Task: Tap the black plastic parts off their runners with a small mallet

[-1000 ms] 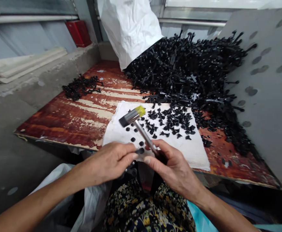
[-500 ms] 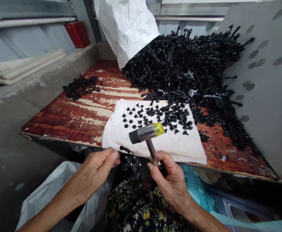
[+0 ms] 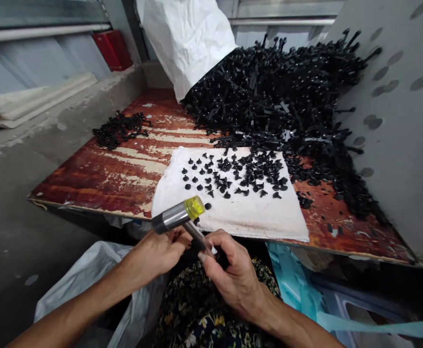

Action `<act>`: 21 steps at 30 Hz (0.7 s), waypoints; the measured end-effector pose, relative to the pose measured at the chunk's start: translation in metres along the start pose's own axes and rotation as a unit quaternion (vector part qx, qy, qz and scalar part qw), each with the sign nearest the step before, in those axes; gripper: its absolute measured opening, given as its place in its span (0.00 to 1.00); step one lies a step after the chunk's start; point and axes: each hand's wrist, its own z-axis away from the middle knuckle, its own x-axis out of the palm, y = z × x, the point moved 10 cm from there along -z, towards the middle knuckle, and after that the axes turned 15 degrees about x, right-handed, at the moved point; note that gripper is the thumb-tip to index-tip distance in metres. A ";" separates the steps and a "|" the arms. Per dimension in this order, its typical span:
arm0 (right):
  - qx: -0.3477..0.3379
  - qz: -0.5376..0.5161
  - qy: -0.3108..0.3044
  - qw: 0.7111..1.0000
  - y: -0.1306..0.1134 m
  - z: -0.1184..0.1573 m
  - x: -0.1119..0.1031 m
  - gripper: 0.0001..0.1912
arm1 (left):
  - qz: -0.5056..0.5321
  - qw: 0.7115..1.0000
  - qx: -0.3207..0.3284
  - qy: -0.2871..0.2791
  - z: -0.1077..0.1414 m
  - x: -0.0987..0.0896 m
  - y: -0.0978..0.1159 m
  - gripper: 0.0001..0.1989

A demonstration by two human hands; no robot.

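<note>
My right hand [image 3: 235, 275] is wrapped around the handle of a small mallet [image 3: 175, 216] with a yellow face and a black one. The mallet's head stands over the fingers of my left hand [image 3: 160, 249] and partly hides them. Those fingers are curled together at the table's front edge; what is in them, if anything, is hidden. On the white cloth [image 3: 247, 220] lie many small black parts with round flat heads and short stems [image 3: 226, 181]. One black part [image 3: 207, 206] sits apart from the others, near the mallet's yellow face.
A big heap of black metal pieces [image 3: 269, 96] covers the back right of the worn red table [image 3: 69, 188]. A smaller black pile [image 3: 120, 129] lies at left. A white sack [image 3: 189, 43] leans at the back; a speckled grey panel [image 3: 388, 125] bounds the right.
My right hand has brought the mallet left and down over my left hand. My left hand has shifted slightly right. The black linked piece seen beside it is out of sight.
</note>
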 end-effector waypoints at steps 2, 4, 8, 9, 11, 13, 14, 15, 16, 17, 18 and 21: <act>0.004 -0.003 0.005 1.000 -0.002 -0.003 -0.006 0.07 | 0.065 0.997 -0.024 0.018 -0.007 -0.002 -0.002 0.11; 0.003 -0.006 0.022 1.000 -0.003 -0.004 -0.016 0.05 | 0.101 0.994 -0.039 0.026 -0.017 -0.006 0.002 0.12; 0.060 -0.015 0.099 0.993 0.015 -0.001 -0.049 0.03 | 0.155 0.987 -0.044 0.002 -0.033 -0.006 0.018 0.12; 0.089 -0.025 0.109 0.990 0.024 0.001 -0.055 0.02 | 0.164 0.986 -0.044 -0.003 -0.035 -0.004 0.021 0.12; 0.140 -0.051 0.112 0.982 0.041 0.005 -0.062 0.03 | 0.174 0.984 -0.044 -0.001 -0.038 0.000 0.022 0.12; 0.166 -0.070 0.114 0.977 0.051 0.010 -0.066 0.04 | 0.184 0.982 -0.043 0.000 -0.040 0.005 0.021 0.12; 0.172 -0.074 0.117 0.975 0.054 0.011 -0.068 0.05 | 0.188 0.981 -0.043 0.000 -0.041 0.007 0.020 0.12; 0.177 -0.077 0.122 0.974 0.056 0.013 -0.070 0.05 | 0.192 0.980 -0.043 -0.001 -0.042 0.009 0.019 0.12; 0.180 -0.080 0.125 0.972 0.058 0.014 -0.071 0.05 | 0.195 0.980 -0.045 -0.002 -0.042 0.010 0.017 0.12; 0.184 -0.082 0.127 0.971 0.059 0.015 -0.072 0.05 | 0.195 0.980 -0.047 -0.005 -0.043 0.012 0.016 0.12; 0.187 -0.083 0.128 0.970 0.061 0.017 -0.073 0.06 | 0.195 0.980 -0.049 -0.005 -0.044 0.012 0.015 0.12; 0.197 -0.085 0.129 0.968 0.066 0.020 -0.073 0.06 | 0.189 0.980 -0.055 -0.004 -0.046 0.012 0.016 0.12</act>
